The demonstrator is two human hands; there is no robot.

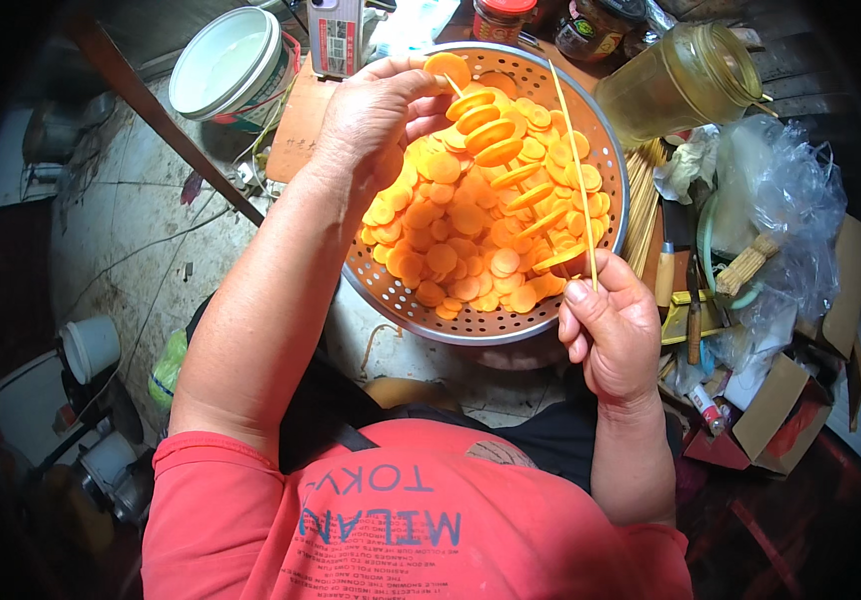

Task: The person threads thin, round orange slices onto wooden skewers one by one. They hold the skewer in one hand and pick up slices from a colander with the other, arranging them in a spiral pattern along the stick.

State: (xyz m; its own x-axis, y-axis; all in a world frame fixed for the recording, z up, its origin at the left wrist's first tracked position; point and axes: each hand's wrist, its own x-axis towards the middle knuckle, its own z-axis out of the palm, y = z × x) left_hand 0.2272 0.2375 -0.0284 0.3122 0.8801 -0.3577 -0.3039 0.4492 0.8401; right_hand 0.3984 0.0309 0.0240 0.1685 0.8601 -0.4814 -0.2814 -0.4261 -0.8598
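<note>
A round perforated metal colander (475,330) full of orange carrot slices (442,255) stands before me. Above it slants a thin skewer with several spaced carrot slices (502,152) threaded on it. My left hand (378,112) is at its upper end, with fingertips on a carrot slice (448,69) by the skewer's tip. The lower end of the threaded skewer reaches my right hand (610,322). Between thumb and fingers, my right hand also holds a second, bare wooden skewer (577,165), pointing up and away over the colander's right side.
Right of the colander lie a bundle of skewers (644,202), a cleaver with a wooden handle (664,277), plastic bags (783,195) and an open cardboard box (772,412). A large jar (678,82) leans behind. At the back left are a white bucket (228,67) and a phone (335,37).
</note>
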